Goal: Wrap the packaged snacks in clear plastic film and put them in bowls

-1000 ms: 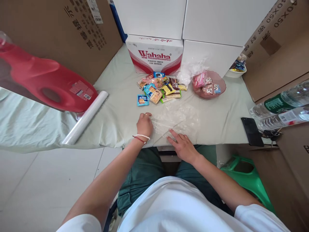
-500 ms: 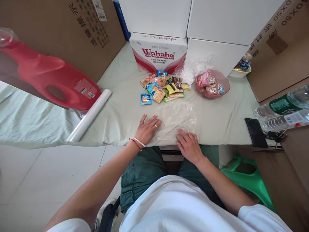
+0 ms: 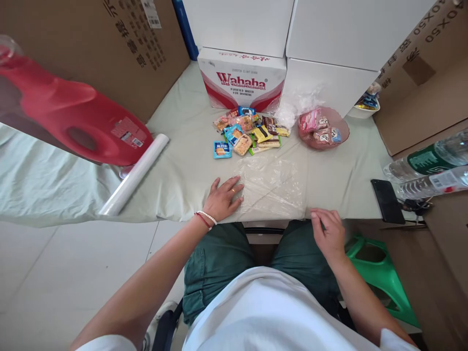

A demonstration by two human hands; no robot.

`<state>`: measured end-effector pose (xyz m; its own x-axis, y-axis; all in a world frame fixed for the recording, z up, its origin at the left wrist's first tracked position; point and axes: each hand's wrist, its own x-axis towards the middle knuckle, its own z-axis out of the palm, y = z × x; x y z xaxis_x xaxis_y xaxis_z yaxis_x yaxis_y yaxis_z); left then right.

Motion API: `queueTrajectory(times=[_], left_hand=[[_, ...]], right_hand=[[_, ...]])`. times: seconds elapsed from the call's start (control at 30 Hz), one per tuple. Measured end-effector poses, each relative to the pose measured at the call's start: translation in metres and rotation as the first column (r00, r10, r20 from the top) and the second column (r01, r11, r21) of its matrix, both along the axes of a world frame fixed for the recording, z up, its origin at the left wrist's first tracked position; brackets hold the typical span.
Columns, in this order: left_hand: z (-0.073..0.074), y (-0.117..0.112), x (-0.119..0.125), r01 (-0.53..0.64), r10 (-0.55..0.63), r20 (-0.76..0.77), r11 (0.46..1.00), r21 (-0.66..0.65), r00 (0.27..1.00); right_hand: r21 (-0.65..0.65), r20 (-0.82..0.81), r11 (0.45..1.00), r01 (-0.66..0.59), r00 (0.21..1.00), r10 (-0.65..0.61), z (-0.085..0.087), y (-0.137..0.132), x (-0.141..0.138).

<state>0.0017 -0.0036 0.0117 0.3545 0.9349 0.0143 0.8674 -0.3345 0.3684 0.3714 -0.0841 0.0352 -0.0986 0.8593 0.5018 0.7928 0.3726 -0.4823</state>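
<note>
A clear, crinkled plastic bag or sheet (image 3: 272, 187) lies spread near the table's front edge. My left hand (image 3: 224, 197) rests flat with fingers spread at the left side of the plastic. Just right of the plastic, at the table edge, my right hand (image 3: 328, 231) is held with its fingers loosely bent and the thumb apart, nothing visible in it. Beyond the plastic sits a pile of wrapped snacks (image 3: 243, 144), with a blue snack packet (image 3: 222, 149) at its near left. A pink glass bowl (image 3: 340, 139) holds several wrapped snacks.
A roll of clear film (image 3: 135, 175) lies at the left beside a big red detergent bottle (image 3: 84, 117). Crumpled plastic (image 3: 292, 109) and a Wahaha carton (image 3: 243, 83) are at the back. On the right are a phone (image 3: 387, 201), water bottles (image 3: 433, 158) and a white bowl (image 3: 363, 111).
My right hand has moved right, off the plastic to beside its right edge. The plastic now lies flatter and wider. My left hand has stayed nearly in place.
</note>
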Motion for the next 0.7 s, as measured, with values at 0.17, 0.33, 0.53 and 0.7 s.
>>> queueTrajectory(times=[0.17,0.33,0.53,0.7], left_hand=[[-0.003,-0.011,0.006,-0.017,0.017,-0.021,0.999,0.037,1.0],[-0.008,-0.006,-0.002,-0.103,0.101,0.123,0.995,0.008,0.987],[0.005,0.021,-0.001,-0.192,0.191,0.043,0.981,0.012,0.981],[0.021,0.064,0.011,-0.122,0.124,-0.152,0.992,0.021,0.981]], right_hand=[[-0.026,0.081,0.967,-0.255,0.963,0.256,0.04,0.049,-0.059],[-0.377,0.349,0.778,-0.502,0.701,0.621,0.03,0.084,-0.142],[-0.409,0.351,0.715,-0.567,0.625,0.697,-0.013,0.076,-0.169],[-0.34,0.371,0.759,-0.555,0.663,0.651,-0.029,0.067,-0.16]])
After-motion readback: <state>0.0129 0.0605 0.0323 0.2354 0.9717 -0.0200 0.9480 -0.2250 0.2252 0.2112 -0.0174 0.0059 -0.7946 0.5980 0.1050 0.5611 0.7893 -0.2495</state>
